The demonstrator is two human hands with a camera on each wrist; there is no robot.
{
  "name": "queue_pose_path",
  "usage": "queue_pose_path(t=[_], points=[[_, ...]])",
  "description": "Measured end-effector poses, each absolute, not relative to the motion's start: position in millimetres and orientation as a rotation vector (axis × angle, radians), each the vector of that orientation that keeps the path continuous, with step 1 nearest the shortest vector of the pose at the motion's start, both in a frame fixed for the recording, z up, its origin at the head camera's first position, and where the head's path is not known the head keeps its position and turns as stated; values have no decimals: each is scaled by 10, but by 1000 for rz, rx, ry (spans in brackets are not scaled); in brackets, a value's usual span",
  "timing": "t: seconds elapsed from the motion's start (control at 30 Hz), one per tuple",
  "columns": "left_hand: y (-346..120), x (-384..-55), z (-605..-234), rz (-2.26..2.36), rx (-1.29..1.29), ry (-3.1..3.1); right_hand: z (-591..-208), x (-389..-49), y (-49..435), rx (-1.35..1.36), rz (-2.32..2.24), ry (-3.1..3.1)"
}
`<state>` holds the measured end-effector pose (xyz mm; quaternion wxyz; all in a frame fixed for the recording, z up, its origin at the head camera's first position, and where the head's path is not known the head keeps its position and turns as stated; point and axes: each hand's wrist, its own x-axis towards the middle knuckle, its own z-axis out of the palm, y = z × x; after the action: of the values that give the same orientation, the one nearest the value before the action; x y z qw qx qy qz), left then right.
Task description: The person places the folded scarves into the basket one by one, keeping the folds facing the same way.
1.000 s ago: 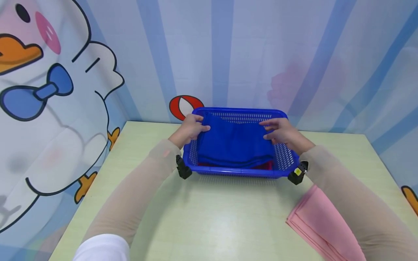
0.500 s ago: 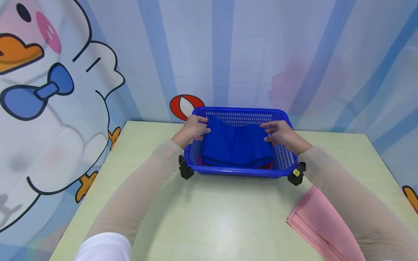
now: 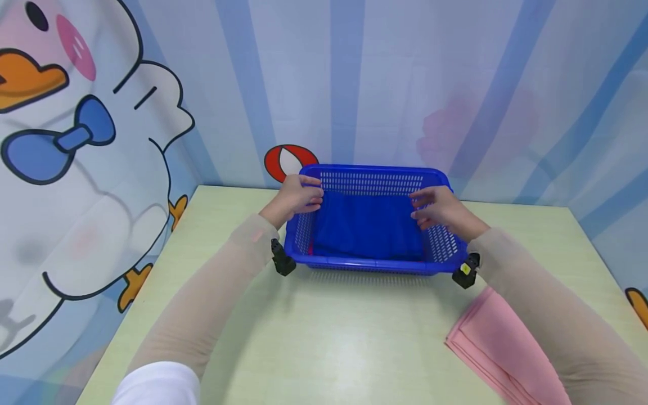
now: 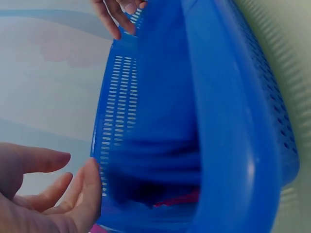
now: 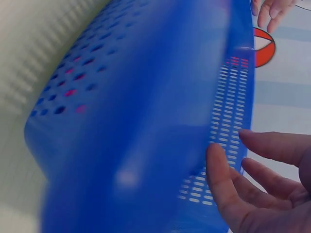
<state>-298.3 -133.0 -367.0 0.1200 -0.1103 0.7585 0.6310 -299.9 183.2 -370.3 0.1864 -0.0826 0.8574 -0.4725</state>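
One yellow label, unreadably small, marks the black right-wrist camera; flat blue cloth lies in a perforated blue plastic basket, between left hand and right hand, fingers loosely parted.

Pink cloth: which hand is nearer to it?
Right: the right hand is at the right end of the basket, beyond the pink cloth; the left hand, at the opposite end, is farther.

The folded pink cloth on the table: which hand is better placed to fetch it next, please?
Likely the right hand: it looks free, and the folded pink cloth lies nearer it; the left hand is at the left end of the blue plastic basket.
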Motion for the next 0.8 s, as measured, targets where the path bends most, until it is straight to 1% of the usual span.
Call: queue_pose_path(t=[0.23,0.47,0.8], points=[[-1327,-2970,-3609,1878,-299,2185,-3628,-3003,1872,-265,-1379,2429],[-1298,-2946,-3578,1852,-276,2186,-3635,-2991,1928,-288,-1381,2464],[-1266,-2912,-3520,1817,-265,2177,-3611,-2959,2049,-223,-1406,2470]])
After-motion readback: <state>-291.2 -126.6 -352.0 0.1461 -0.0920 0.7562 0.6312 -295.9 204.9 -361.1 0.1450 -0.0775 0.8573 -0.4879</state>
